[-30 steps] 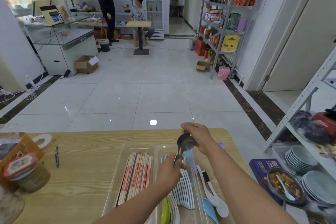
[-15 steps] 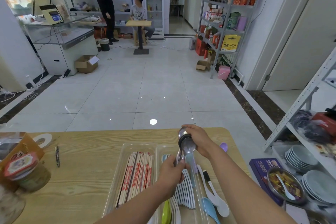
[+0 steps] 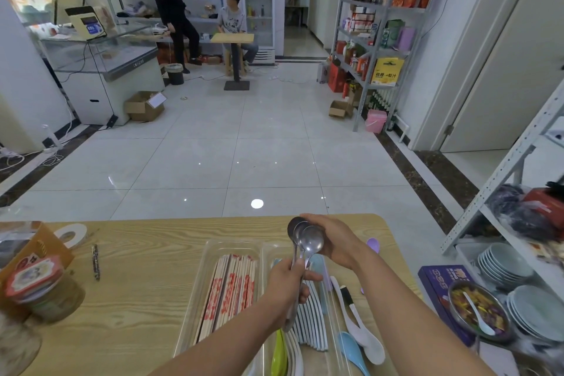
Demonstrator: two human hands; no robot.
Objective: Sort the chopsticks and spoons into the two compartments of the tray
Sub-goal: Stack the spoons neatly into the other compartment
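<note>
A clear two-compartment tray (image 3: 204, 256) lies on the wooden table. Its left compartment holds wrapped chopsticks (image 3: 230, 290). Its right compartment holds several white plastic spoons (image 3: 311, 317) and a green one (image 3: 279, 354). My left hand (image 3: 287, 287) grips the handles of a stack of metal spoons (image 3: 306, 241) held upright above the tray. My right hand (image 3: 334, 241) cups the spoon bowls from behind. To the right of the tray lie a white spoon (image 3: 363, 336), a blue spoon (image 3: 351, 348) and a purple spoon (image 3: 373, 245).
A pen (image 3: 95, 262), a jar (image 3: 45, 293) and a paper bag (image 3: 27, 247) sit at the table's left. At right a shelf holds stacked plates (image 3: 503, 265), and a food bowl (image 3: 477, 311) rests on a purple box (image 3: 439, 281). Two people are far back.
The metal spoons in my hands have fanned into a tidier stack and tilted slightly right. Both hands stay above the tray.
</note>
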